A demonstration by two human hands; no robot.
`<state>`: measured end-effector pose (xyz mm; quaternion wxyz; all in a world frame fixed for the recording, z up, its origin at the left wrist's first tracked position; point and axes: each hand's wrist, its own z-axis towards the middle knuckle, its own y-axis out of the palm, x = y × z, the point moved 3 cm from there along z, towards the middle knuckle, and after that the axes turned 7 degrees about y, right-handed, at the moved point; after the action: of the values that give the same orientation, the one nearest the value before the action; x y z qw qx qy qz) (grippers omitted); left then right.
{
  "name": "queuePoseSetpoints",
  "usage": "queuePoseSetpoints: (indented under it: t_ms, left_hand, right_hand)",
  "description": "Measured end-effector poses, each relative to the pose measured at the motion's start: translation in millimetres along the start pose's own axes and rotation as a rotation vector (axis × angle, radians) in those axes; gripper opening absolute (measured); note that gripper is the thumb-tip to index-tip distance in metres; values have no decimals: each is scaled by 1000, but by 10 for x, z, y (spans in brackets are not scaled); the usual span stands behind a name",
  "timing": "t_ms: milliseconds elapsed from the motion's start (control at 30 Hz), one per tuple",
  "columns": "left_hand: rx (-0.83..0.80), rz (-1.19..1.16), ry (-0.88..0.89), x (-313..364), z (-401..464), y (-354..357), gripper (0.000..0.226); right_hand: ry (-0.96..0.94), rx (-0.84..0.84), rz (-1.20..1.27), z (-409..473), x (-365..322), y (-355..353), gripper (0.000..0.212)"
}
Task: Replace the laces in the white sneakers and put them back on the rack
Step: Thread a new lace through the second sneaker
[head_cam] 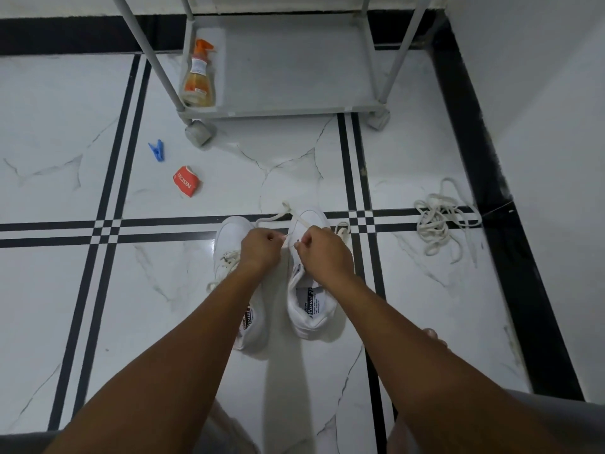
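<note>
Over the right sneaker (311, 280), the left hand (262, 249) and right hand (322, 253) each pinched the lace (273, 218), apparently mid-lacing; threading the next eyelet probably follows.

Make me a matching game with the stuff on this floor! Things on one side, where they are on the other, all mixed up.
Things:
1. spray bottle
2. blue clothes peg
3. loose pile of laces
4. red packet

Places:
A. on the floor by the black border, right of the sneakers
B. standing on the rack's bottom shelf
C. on the floor just below the blue peg, left of the sneakers
D. on the floor left of the rack's front wheel

Pairs: 1-B, 2-D, 3-A, 4-C
</note>
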<state>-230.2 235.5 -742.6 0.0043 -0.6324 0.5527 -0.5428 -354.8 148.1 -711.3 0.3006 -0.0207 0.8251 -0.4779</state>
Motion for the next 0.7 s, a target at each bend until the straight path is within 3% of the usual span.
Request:
queuePoseSetpoints:
  t_ms: [167,500,700]
  left_hand:
    - [-41,109,192,116,-54,-71,31]
    - [-75,235,343,231,-94,8,13]
    - [-65,430,375,321,-40,26,19]
  right_hand:
    - [25,17,-18,47,-6,25,22]
    - [38,-44,34,71,39,35,20]
    - [19,-42,53,70,64,37,21]
